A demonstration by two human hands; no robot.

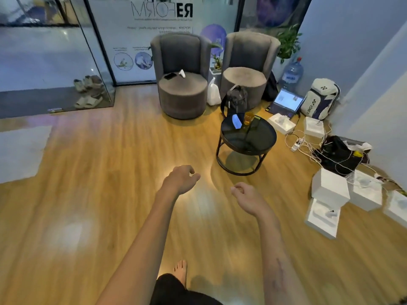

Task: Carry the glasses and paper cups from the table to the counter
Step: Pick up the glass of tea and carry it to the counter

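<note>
Glass [249, 118]: an amber tumbler, upright on the far edge of the round black table [259, 142]. Treat its long axis as vertical. No paper cup is distinguishable on the table from this view.

Neighbouring item: a phone with a lit screen [236, 121] lies flat just beside the glass, on its left. You cannot tell whether the two touch.

Table surroundings: two grey armchairs [181, 75] stand behind the table; a black backpack [236, 99] sits on the floor between them. White boxes [330, 191] and loose cables [308, 146] occupy the floor to the table's right.

Bearing from hands: the glass lies ahead and to the right of both hands, well apart from them, across open wooden floor.

Right hand [244, 194]: empty, fingers loosely curled, raised forward. It is the nearer hand to the table.

Left hand [181, 178]: empty, fingers loosely curled, raised forward. It sits further left, off the line to the glass.

Counter: not in view.

Judged step: approach to the table, no pickup begun.

Next move calls for: closing forward and right, then reaching over the near table edge with your right hand and taking the glass around its side wall.

Risk: the phone lies close to the glass on the left; grip from the right side to avoid it.
</note>
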